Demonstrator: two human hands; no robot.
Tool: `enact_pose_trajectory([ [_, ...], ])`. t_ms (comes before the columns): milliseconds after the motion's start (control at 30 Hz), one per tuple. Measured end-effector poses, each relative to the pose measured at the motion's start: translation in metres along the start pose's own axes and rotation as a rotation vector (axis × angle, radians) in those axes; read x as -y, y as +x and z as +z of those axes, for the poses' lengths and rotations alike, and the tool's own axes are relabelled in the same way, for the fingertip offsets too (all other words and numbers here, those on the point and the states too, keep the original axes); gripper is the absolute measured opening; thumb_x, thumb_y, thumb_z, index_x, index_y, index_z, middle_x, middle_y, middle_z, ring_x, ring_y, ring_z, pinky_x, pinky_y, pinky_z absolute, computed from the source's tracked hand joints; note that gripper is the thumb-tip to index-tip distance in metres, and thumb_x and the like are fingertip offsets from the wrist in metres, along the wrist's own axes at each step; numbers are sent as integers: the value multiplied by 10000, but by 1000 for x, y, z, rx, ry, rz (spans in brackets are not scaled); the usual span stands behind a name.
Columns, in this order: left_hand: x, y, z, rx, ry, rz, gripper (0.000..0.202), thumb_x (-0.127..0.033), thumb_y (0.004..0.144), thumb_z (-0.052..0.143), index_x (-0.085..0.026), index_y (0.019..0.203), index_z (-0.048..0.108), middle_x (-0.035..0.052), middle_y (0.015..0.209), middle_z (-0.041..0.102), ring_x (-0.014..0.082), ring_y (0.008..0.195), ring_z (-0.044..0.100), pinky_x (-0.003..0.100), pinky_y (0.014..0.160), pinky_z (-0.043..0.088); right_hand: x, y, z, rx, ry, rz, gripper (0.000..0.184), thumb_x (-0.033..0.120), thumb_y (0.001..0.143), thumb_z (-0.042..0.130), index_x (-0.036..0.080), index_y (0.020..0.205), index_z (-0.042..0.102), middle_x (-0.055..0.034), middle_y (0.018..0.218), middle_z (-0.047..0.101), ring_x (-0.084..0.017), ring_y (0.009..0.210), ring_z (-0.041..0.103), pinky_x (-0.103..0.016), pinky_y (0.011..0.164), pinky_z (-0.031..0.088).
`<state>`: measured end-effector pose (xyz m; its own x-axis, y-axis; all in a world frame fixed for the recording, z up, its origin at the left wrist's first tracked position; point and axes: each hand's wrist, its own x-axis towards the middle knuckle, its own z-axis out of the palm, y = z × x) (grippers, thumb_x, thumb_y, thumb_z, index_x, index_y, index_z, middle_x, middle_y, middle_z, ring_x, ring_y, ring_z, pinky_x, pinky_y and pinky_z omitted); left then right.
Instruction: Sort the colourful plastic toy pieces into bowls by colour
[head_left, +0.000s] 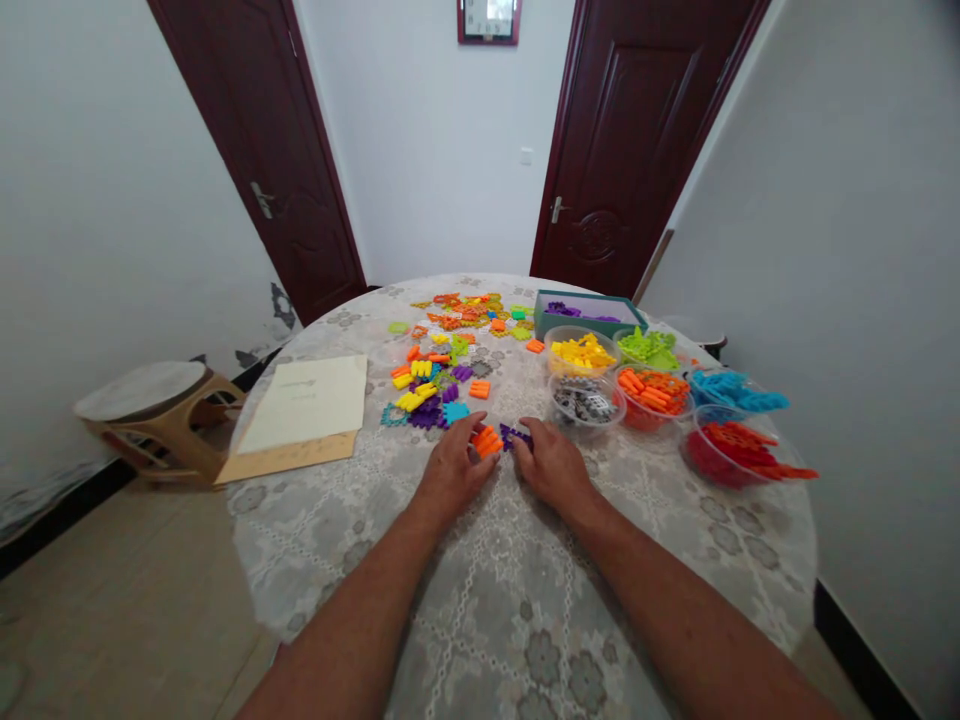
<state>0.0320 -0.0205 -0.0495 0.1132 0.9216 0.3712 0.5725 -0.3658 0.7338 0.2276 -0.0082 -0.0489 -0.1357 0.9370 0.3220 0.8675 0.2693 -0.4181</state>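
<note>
Both my hands rest on a round table point(525, 610) with a grey lace cloth. My left hand point(454, 468) is closed around an orange plastic piece point(487, 440). My right hand point(553, 464) pinches a purple plastic piece point(514, 435) right beside the orange one; the two pieces touch or nearly touch. Just beyond my left hand lies a loose heap of coloured building pieces point(431, 390) in yellow, purple, orange and blue.
Clear bowls hold sorted pieces: yellow point(581, 352), green point(649, 346), grey point(586, 400), orange point(651, 392), blue point(735, 392), red point(739, 450). A teal box point(589, 306) holds purple pieces. More loose pieces point(472, 312) lie at the far side. Papers point(307, 405) lie left; a stool point(154, 410) stands beside the table.
</note>
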Motion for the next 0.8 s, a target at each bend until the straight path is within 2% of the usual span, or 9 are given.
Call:
enact_pose_trajectory([
  [100, 3, -3, 3, 20, 17, 53, 620, -223, 863, 699, -238, 1455, 514, 105, 1303, 667, 236, 1142, 657, 419, 979, 558, 3, -2, 0, -67, -8, -43, 374, 344, 1044, 483, 162, 1329, 643, -172, 1198, 718, -278, 1082, 684, -356, 906, 512],
  [233, 5, -7, 6, 19, 46, 100, 612, -238, 887, 698, -235, 1468, 505, 110, 1320, 670, 256, 1217, 630, 450, 1038, 533, 8, -4, 1, -62, 92, -123, 364, 360, 1067, 432, 170, 1272, 665, -141, 1186, 728, -246, 1070, 685, -336, 942, 502],
  [400, 8, -9, 12, 5, 90, 185, 592, -238, 893, 704, -213, 1455, 519, 124, 1381, 648, 276, 1267, 602, 483, 1107, 492, 10, -5, 4, 12, 35, -88, 337, 382, 1047, 474, 177, 1200, 695, -122, 1138, 753, -239, 1026, 700, -311, 878, 488],
  [567, 11, -10, 14, -1, 118, 227, 593, -228, 883, 718, -207, 1444, 528, 124, 1375, 653, 279, 1258, 605, 486, 1105, 494, 12, -4, -5, 142, -2, 8, 378, 427, 1065, 438, 202, 1196, 711, -95, 996, 793, -226, 900, 737, -289, 772, 457],
  [667, 12, -10, 16, -14, 129, 240, 559, -225, 897, 697, -209, 1432, 538, 124, 1356, 664, 271, 1247, 612, 483, 1100, 496, 17, -6, -9, 200, -65, 3, 390, 462, 1056, 447, 218, 1154, 735, -102, 931, 798, -235, 842, 740, -295, 725, 434],
  [800, 12, -11, 17, -5, 135, 268, 556, -222, 901, 683, -205, 1436, 532, 124, 1352, 663, 275, 1253, 608, 495, 1109, 487, 20, -9, -7, 188, -46, -19, 322, 405, 1028, 481, 202, 1017, 731, -106, 897, 785, -232, 800, 723, -291, 683, 405],
])
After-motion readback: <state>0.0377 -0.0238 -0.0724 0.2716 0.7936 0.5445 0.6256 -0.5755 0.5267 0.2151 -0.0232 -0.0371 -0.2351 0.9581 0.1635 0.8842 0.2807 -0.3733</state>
